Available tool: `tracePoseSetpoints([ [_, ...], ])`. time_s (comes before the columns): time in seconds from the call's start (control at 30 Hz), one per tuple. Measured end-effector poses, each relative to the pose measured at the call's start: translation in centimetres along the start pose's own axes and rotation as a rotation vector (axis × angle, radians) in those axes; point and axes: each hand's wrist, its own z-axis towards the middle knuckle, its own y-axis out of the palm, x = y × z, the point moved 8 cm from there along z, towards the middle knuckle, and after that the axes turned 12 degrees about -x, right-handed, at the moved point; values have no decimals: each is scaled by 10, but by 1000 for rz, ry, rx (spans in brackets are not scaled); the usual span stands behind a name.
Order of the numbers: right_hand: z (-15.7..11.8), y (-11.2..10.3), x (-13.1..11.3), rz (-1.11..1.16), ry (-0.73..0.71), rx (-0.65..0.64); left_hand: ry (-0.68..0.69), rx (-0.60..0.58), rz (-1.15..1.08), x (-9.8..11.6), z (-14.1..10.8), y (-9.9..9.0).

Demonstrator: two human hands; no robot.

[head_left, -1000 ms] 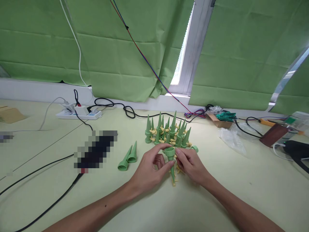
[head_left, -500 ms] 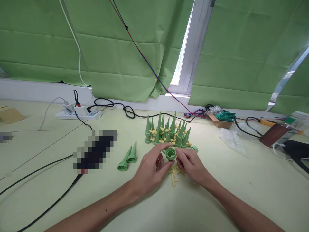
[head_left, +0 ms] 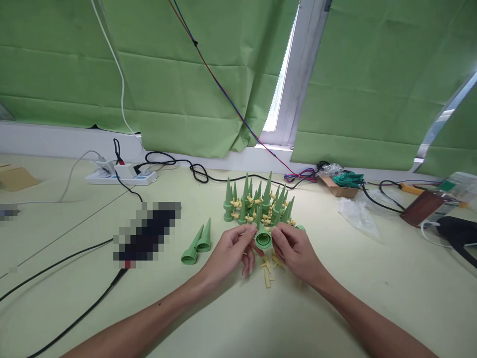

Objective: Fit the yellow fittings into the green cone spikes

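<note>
1. A green spike (head_left: 264, 240) is held in the air between both hands, above the table (head_left: 320, 318); its round, open end is turned toward the camera and its tapered end is directed away.
2. The left hand (head_left: 234, 248) is placed at the left side of the spike. Its thumb and forefinger are brought together at the spike's edge; whether the spike is firmly gripped by them cannot be told. The remaining fingers are loosely curled beneath.
3. The right hand (head_left: 297, 247) is placed at the right side of the spike. Its thumb and forefinger are clamped on the spike's side, and the other fingers are folded under the palm.
4. Several yellow fittings (head_left: 267, 278) are laid on the table just below the held spike, between the hands; some are partly covered by the right hand.
5. Standing spikes (head_left: 267, 196) are grouped beyond the hands, points upward, with yellow side pieces attached.
6. Two loose spikes (head_left: 194, 246) are positioned side by side, left of the left hand.
7. A power strip (head_left: 147, 178) is located at the rear left; a cardboard box (head_left: 341, 190) and a clear plastic bag (head_left: 358, 221) are located at the rear right.
</note>
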Motion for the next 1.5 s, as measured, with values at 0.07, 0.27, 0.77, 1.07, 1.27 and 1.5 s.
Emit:
tracePoseSetpoints([
  [0.07, 0, 2, 0, -25, 1, -20, -19, -46, -91, -3, 1, 3],
  [0.27, 1, 3, 0, -66, 6, -39, 14, -130, -234, -3, 0, 8],
  [0.77, 0, 4, -1, -115, 11, -47, 33, -69, -69, 2, -4, 5],
  [1.07, 2, 3, -2, -153, 22, -39, 106, -52, 176, 6, -6, 4],
  [1.27, 2, 4, 4, -113, 68, -65, 250, 90, 586, 18, -14, 1],
  [1.5, 1, 7, 12, -26, 132, -83, 391, 40, 732, 32, -20, 12],
])
